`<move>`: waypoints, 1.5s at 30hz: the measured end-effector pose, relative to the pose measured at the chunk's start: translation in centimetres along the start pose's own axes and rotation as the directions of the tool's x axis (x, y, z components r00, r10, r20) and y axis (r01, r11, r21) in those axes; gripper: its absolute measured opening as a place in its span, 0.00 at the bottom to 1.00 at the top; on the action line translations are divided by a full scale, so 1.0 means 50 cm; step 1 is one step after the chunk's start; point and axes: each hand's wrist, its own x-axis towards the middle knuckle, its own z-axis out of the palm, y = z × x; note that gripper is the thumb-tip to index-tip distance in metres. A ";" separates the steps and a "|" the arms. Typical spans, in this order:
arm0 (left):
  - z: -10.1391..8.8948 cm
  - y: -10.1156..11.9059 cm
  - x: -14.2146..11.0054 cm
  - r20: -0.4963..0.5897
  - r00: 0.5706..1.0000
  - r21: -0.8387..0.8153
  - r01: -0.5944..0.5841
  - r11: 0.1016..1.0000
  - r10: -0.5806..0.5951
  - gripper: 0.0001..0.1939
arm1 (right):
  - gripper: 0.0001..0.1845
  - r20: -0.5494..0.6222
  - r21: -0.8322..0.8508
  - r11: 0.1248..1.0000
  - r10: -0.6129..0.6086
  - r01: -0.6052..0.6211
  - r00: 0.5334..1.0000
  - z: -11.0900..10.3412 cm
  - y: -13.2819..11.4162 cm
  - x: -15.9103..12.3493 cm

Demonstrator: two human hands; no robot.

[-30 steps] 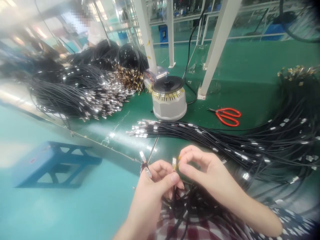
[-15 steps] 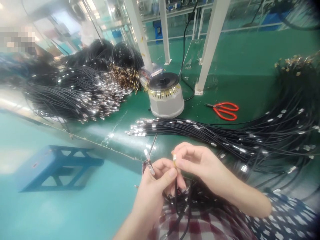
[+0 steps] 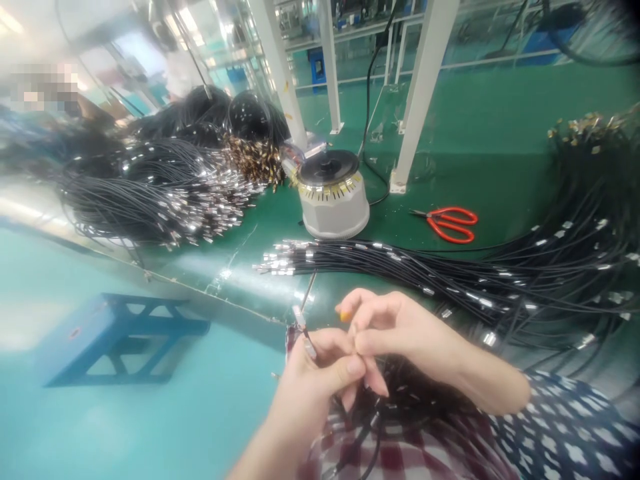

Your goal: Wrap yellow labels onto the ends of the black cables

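Note:
My left hand [image 3: 323, 370] is closed, thumb against fingers, on a thin black cable whose silvery tags [image 3: 299, 317] stick out above the thumb. Pressed up to it, my right hand [image 3: 395, 328] pinches something tiny at the fingertips; the fingers mostly hide it. A small yellow-orange spot [image 3: 344, 316] shows at the tip of a right finger. Below both hands, more black cables [image 3: 413, 393] lie over a checked cloth on my lap. Just ahead on the bench, a bundle of black cables [image 3: 370, 259] has silvery ends pointing left.
A white round dispenser [image 3: 335, 217] with a black top and yellow tabs stands on the green bench [image 3: 480, 173]. Red-handled scissors [image 3: 450, 223] lie right of it. Cable heaps [image 3: 125, 193] fill the left side. A blue stool [image 3: 120, 340] is on the floor; white posts [image 3: 420, 100] rise behind.
My fingers have come closer together, and the pale-and-yellow piece seen between them earlier is now mostly hidden. My left hand has shifted slightly right and down. The view has tilted a little.

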 end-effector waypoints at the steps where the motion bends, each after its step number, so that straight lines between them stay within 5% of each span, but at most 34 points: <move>1: -0.003 -0.002 0.002 0.032 0.999 -0.015 0.025 1.000 -0.024 0.15 | 0.09 0.027 0.019 1.000 -0.017 0.017 0.999 -0.003 0.001 0.003; 7: -0.019 -0.008 0.008 0.264 0.942 -0.005 0.218 0.976 -0.209 0.23 | 0.05 0.247 -0.140 0.968 -0.169 0.207 0.954 -0.011 -0.023 -0.014; 9: -0.019 -0.007 0.008 0.355 0.901 0.014 0.261 0.965 -0.248 0.28 | 0.10 0.220 -0.268 0.924 -0.216 0.271 0.951 -0.013 -0.034 -0.019; 11: -0.013 -0.005 0.008 0.384 0.888 0.021 0.264 0.964 -0.252 0.27 | 0.10 0.071 -0.411 0.864 -0.287 0.290 0.955 -0.013 -0.039 -0.017; 15: 0.005 -0.007 0.009 0.285 0.925 0.093 0.235 0.968 -0.252 0.18 | 0.04 -0.158 -0.523 0.835 -0.294 0.173 0.943 0.003 -0.035 -0.003; 18: 0.015 -0.008 0.006 0.225 0.956 0.128 0.161 0.979 -0.187 0.18 | 0.05 -0.166 -0.504 0.856 -0.228 0.116 0.959 0.014 -0.037 -0.003; 21: 0.016 0.002 0.000 0.053 0.998 0.138 0.031 0.990 -0.038 0.17 | 0.10 -0.135 -0.534 0.838 -0.215 0.111 0.967 0.010 -0.050 -0.009; 26: 0.013 0.027 -0.010 -0.114 0.989 0.267 -0.057 0.962 0.091 0.12 | 0.09 -0.062 -0.582 0.803 -0.202 0.129 0.977 -0.009 -0.062 -0.016; 31: 0.017 0.021 -0.013 -0.240 0.966 0.267 -0.033 0.963 0.100 0.10 | 0.04 -0.180 -0.371 0.914 -0.242 0.162 0.953 -0.015 -0.036 -0.020; 37: 0.023 0.006 -0.014 -0.285 0.946 0.185 -0.105 0.977 0.156 0.12 | 0.15 -0.237 -0.065 0.993 -0.114 0.101 0.965 -0.001 -0.014 -0.028; 45: 0.018 0.001 -0.017 -0.273 0.949 0.189 -0.108 0.976 0.158 0.14 | 0.13 -0.239 -0.101 0.993 -0.084 0.061 0.967 0.012 -0.013 -0.027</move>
